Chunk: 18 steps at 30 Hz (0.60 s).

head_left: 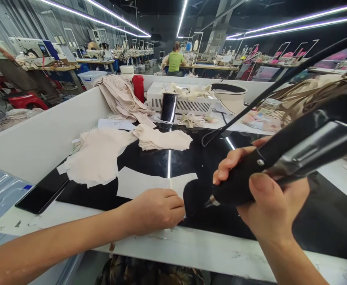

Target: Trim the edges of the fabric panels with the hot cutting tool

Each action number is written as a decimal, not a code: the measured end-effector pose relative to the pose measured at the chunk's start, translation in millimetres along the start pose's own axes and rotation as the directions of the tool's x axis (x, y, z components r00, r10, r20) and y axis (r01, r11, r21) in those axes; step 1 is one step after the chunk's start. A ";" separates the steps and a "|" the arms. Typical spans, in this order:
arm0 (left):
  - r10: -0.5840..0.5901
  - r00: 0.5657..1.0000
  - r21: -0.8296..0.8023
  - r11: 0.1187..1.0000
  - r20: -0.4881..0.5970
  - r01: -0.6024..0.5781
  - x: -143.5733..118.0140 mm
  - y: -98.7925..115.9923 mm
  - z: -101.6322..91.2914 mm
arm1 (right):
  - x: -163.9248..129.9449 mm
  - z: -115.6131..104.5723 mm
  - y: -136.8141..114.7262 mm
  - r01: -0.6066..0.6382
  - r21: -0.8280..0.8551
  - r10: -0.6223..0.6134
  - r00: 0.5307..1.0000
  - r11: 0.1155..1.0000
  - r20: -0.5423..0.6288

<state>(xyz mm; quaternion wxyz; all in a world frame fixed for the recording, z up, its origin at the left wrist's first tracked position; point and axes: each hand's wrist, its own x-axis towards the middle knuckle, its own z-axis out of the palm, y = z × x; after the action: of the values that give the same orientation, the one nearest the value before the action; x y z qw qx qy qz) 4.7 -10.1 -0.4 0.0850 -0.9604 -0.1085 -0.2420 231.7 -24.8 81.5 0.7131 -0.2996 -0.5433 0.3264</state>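
Both hands busy: left hand (157, 209) pins the fabric piece (149, 183) flat on the bench (191, 249) while right hand (268, 198) has its grip wrapped tight round the black tool (280, 158).

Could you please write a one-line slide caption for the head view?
Left hand presses a white fabric piece on the glossy black worktop; right hand grips a black handheld tool.

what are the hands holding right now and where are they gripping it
The right hand grips a black handheld tool around its body, near the pointed metal tip. The left hand holds nothing; it presses flat on a pale fabric piece.
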 end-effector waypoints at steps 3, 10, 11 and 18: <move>-0.008 1.000 -0.017 1.000 -0.030 0.008 0.7 0.1 -0.1 | -14.6 9.8 -2.1 0.002 0.091 -0.003 1.000 0.996 0.017; -0.035 0.999 -0.085 0.996 -0.037 0.032 1.2 0.2 1.6 | -30.6 26.4 1.5 0.013 0.103 -0.013 1.000 0.995 0.005; -0.037 0.999 -0.091 0.995 -0.034 0.034 1.1 0.2 1.4 | -31.4 28.0 2.3 0.019 0.114 -0.019 1.000 0.993 -0.006; -0.045 0.999 -0.091 0.995 0.002 0.045 0.7 0.5 1.6 | -34.0 33.8 5.6 0.040 0.111 -0.032 0.997 0.993 -0.071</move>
<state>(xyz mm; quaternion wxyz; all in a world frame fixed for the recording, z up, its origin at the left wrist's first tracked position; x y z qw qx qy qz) 6.1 -10.1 -1.5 0.0354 -0.9606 -0.1190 -0.2485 191.5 -45.8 65.2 0.7529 -0.2604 -0.5045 0.3329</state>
